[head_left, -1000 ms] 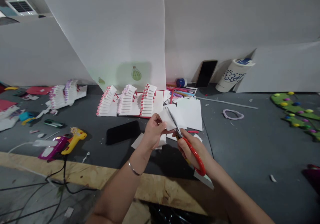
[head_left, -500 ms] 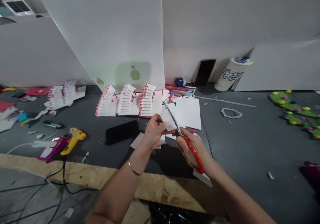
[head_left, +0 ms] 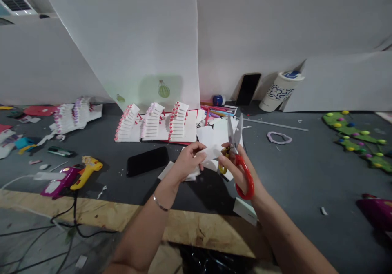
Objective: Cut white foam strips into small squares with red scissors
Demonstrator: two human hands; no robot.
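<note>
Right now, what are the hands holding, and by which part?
The left hand pinches a white paper piece near one edge; the right hand holds the scissors by their handles.

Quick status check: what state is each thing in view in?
Scissors: blades apart, held in the right hand
White paper piece: pinched in the left hand
Near phone: lying flat, unlit
Far phone: propped up, unlit
Cup: lid on
Yellow glue gun: lying on the table

Scissors red-handled, silver-bladed; paper white; glue gun yellow; cup white, blue flower pattern.
</note>
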